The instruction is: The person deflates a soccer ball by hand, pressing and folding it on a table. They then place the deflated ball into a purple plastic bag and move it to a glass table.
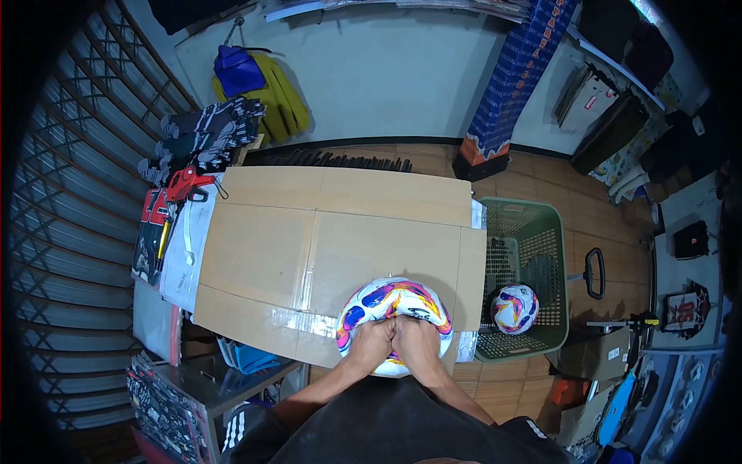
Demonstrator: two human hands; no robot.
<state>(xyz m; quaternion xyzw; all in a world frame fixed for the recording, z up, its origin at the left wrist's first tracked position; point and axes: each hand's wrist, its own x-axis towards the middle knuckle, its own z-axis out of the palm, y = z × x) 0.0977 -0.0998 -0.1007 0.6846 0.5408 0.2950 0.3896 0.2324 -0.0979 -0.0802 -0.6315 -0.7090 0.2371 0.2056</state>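
A white soccer ball (394, 291) with pink, blue and orange patches sits at the near edge of the cardboard-topped table. Its top is pushed in, so it looks soft and partly collapsed. My left hand (374, 342) is closed and presses into the dent from the left. Right beside it, my right hand (417, 339) is closed too and bears down on the same hollow. The two hands touch at the knuckles; their fingertips are hidden against the ball. A small pale tip (389, 274) shows at the ball's far rim.
Flattened cardboard (255, 247) covers the table. To the right stands a green plastic basket (558, 255) holding a second ball (515, 308). A red-handled tool (185, 184) and a yellow cutter (164, 239) lie at the left end. Behind the basket is a pump handle (594, 273).
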